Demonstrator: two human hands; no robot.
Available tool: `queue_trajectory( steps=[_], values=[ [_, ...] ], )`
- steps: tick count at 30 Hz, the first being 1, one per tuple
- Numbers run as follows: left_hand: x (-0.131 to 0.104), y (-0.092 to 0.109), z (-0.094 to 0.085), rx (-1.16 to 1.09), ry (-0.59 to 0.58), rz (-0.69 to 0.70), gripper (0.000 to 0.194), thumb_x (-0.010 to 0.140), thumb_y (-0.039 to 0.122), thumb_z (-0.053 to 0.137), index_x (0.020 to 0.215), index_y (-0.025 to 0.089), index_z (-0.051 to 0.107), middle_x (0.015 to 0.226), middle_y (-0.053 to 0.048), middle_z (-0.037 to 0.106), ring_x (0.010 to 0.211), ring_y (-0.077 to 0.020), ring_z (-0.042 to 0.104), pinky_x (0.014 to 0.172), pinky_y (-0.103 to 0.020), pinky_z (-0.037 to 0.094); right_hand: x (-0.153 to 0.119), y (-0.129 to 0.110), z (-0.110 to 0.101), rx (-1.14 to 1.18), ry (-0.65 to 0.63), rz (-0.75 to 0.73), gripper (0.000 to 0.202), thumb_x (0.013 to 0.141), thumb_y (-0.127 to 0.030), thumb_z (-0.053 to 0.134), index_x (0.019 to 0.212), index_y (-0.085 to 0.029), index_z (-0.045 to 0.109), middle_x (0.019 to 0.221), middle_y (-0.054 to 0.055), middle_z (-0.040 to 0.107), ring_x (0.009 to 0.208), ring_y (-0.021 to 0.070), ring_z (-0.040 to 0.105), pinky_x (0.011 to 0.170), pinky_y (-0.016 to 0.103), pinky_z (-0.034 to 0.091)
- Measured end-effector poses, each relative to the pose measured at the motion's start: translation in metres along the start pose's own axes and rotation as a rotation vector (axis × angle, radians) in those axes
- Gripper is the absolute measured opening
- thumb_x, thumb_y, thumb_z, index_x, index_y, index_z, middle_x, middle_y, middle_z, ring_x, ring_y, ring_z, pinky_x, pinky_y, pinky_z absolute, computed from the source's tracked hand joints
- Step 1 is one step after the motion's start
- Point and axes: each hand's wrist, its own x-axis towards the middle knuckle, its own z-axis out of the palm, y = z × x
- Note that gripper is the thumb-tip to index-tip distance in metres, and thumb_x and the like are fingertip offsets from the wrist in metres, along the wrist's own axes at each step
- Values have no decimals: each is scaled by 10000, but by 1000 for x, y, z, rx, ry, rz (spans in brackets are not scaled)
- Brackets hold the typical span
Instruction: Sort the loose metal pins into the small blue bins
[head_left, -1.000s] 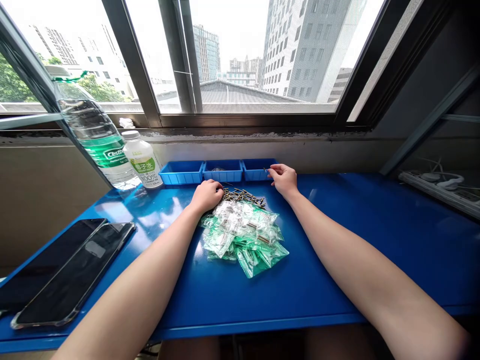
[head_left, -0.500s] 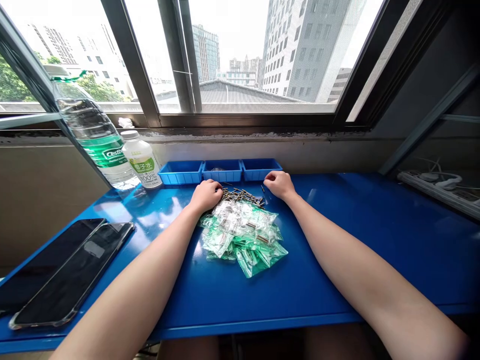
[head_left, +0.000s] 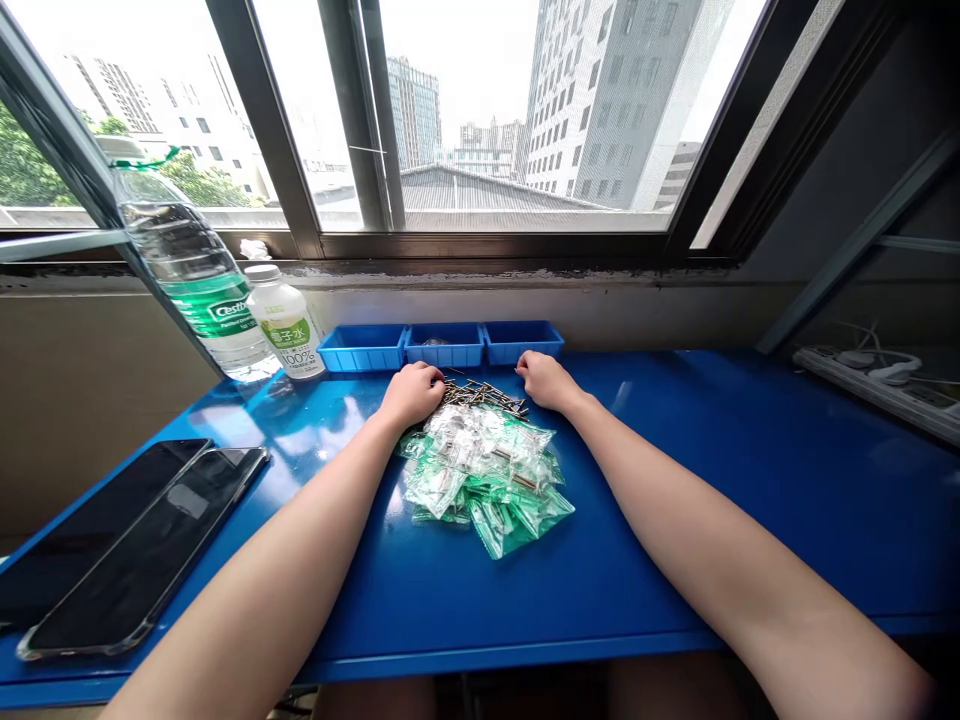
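A pile of thin, bronze-dark metal pins (head_left: 486,394), too small to tell whether screws or bits, lies mid-table. My left hand (head_left: 412,393) rests against the pile's left edge, fingers curled, and whatever they hold is hidden. On the other side, my right hand (head_left: 547,381) hovers or rests just right of the pile, thumb and fingers pinched together near the right blue bin. Anything in that pinch is too small to make out. Directly in front of the pins are heaped small clear-and-green plastic packets (head_left: 484,475), some with metal pins showing inside.
Three joined blue bins (head_left: 442,355) stand along the wall; the middle one holds something dark. At left are a large water bottle (head_left: 195,270), a white bottle (head_left: 281,325) and two phones (head_left: 142,560). A power strip (head_left: 877,385) lies at far right.
My right hand has shifted slightly left and down toward the pile. A single metal pin that lay beside its fingertips no longer shows. My left hand has stayed in place.
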Motion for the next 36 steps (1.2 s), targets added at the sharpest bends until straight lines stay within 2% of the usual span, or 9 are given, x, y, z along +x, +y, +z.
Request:
queue_trajectory(
  steps=[2, 5, 9, 13, 18, 22, 25, 28, 36],
  values=[
    [0, 0, 0, -5, -2, 3, 376, 878, 298, 427, 1014, 199, 762, 1128, -87, 699, 1086, -265, 616, 987, -367, 490, 1, 0, -1, 70, 74, -31, 177, 915, -142, 513, 994, -165, 670, 1043, 126, 719, 958, 220, 662, 840, 293, 485],
    [0, 0, 0, -8, -5, 3, 380, 879, 294, 423, 1022, 193, 760, 1130, -89, 697, 1096, -264, 613, 995, -369, 484, 1, -2, -3, 126, 135, -67, 205, 924, -151, 497, 983, -156, 692, 1082, 136, 725, 1039, 234, 661, 925, 318, 480],
    [-1, 1, -1, -5, -6, 2, 383, 879, 289, 420, 1026, 184, 758, 1133, -93, 695, 1098, -269, 611, 994, -379, 481, -1, -4, -5, 202, 183, -26, 147, 889, -205, 559, 900, -193, 706, 930, 93, 755, 892, 238, 696, 847, 346, 515],
    [-1, 2, -1, 8, -9, 2, 384, 881, 290, 416, 1023, 188, 758, 1119, -94, 697, 1074, -272, 614, 967, -383, 491, 1, -3, -5, 477, 323, 53, 90, 827, -248, 624, 844, -191, 691, 823, 62, 755, 786, 212, 711, 796, 337, 542],
    [0, 2, -1, 20, -5, -2, 373, 878, 291, 425, 1012, 200, 760, 1116, -90, 699, 1063, -269, 615, 950, -369, 498, 10, 6, -5, 686, 508, 171, 223, 726, -376, 729, 814, -171, 737, 771, 59, 745, 751, 219, 696, 721, 332, 553],
    [-1, 2, -1, 17, -2, 0, 377, 877, 286, 422, 1011, 198, 763, 1112, -94, 698, 1056, -274, 614, 942, -379, 502, 17, 18, -3, 755, 656, 295, 251, 700, -366, 738, 842, -160, 754, 751, 56, 740, 724, 216, 696, 733, 349, 563],
    [-1, 3, -2, 14, -4, 0, 382, 880, 289, 420, 1019, 194, 763, 1112, -95, 697, 1063, -275, 612, 945, -380, 500, 18, 25, -1, 808, 682, 389, 227, 680, -318, 744, 831, -148, 752, 711, 51, 727, 671, 210, 692, 728, 356, 568],
    [-1, 4, -3, 15, -8, 2, 390, 880, 286, 416, 1031, 190, 763, 1113, -97, 697, 1063, -276, 613, 954, -387, 496, 19, 30, 2, 806, 654, 435, 236, 662, -308, 759, 834, -146, 757, 716, 55, 732, 655, 210, 690, 719, 360, 572],
    [-1, 4, -2, 19, -2, 0, 386, 880, 285, 420, 1026, 193, 765, 1114, -95, 698, 1055, -273, 615, 957, -380, 496, 18, 27, 7, 715, 578, 382, 289, 689, -390, 750, 871, -166, 770, 799, 73, 763, 822, 252, 720, 775, 378, 582]
  ],
)
